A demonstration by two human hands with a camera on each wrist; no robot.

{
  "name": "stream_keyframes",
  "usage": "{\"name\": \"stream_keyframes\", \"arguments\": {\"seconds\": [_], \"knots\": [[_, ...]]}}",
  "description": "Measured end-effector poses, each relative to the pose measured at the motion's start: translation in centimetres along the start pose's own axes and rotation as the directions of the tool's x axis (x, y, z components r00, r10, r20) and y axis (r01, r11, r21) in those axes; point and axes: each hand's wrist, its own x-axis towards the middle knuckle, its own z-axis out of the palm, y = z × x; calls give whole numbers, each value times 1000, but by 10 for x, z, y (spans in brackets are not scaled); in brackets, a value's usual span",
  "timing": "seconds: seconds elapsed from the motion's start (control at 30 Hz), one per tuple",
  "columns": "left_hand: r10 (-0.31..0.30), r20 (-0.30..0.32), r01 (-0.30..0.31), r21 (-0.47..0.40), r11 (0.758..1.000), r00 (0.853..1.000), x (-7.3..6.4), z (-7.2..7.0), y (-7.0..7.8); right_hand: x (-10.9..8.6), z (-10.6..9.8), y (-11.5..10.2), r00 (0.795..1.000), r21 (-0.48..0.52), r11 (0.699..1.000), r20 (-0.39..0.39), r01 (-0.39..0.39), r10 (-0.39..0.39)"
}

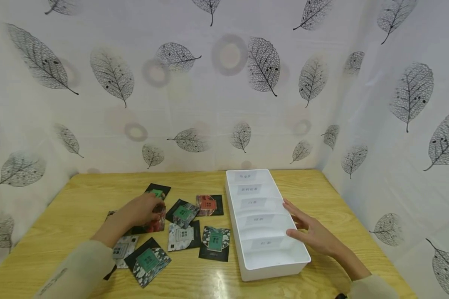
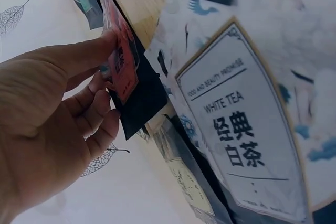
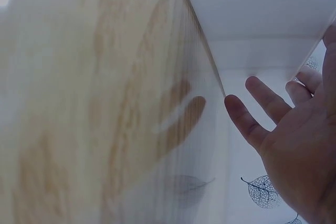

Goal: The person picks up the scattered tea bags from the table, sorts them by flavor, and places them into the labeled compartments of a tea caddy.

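Note:
My left hand [image 1: 140,211] is over the left-hand group of tea sachets. In the left wrist view its thumb and fingers pinch the edge of a tea sachet with a red label [image 2: 124,69]. Close by, a white tea sachet [image 2: 236,114] fills much of that view. My right hand [image 1: 314,234] is at the right side of a long white divided box [image 1: 271,272]. Its fingers are spread and fairly straight, with the fingertips [image 3: 239,109] right at the box's wall.
Several more sachets lie between the left hand and the box, among them a green-labelled one [image 1: 215,244], a red-labelled one [image 1: 208,204] and a white-labelled one [image 1: 183,235]. Small labels mark the box's compartments. Leaf-patterned cloth [image 1: 194,104] walls the wooden table [image 1: 194,278].

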Motion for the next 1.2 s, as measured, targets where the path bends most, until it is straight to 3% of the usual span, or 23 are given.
{"name": "stream_keyframes", "arguments": {"seconds": [0.3, 0.53, 0.73, 0.97, 1.2], "knots": [[10, -57, -14, -76, 997, 998, -1, 4, -5, 0, 1, 0, 1000, 4, 1000, 1, -5, 5], [-45, -20, 40, -186, 982, 999, -1, 6, -10, 0, 1, -3, 1000, 7, 1000, -2, -1, 1], [-14, -119, -8, -175, 985, 993, -7, -1, -15, 0, 1, -4, 1000, 5, 1000, -4, 6, -6], [-11, -190, -35, -235, 971, 982, -19, -16, -23, 0, 0, -1, 1000, 16, 1000, 0, 10, -10], [-25, -304, -53, -245, 968, 952, -33, -24, -27, -1, 0, 0, 1000, 12, 1000, 2, 10, -10]]}}
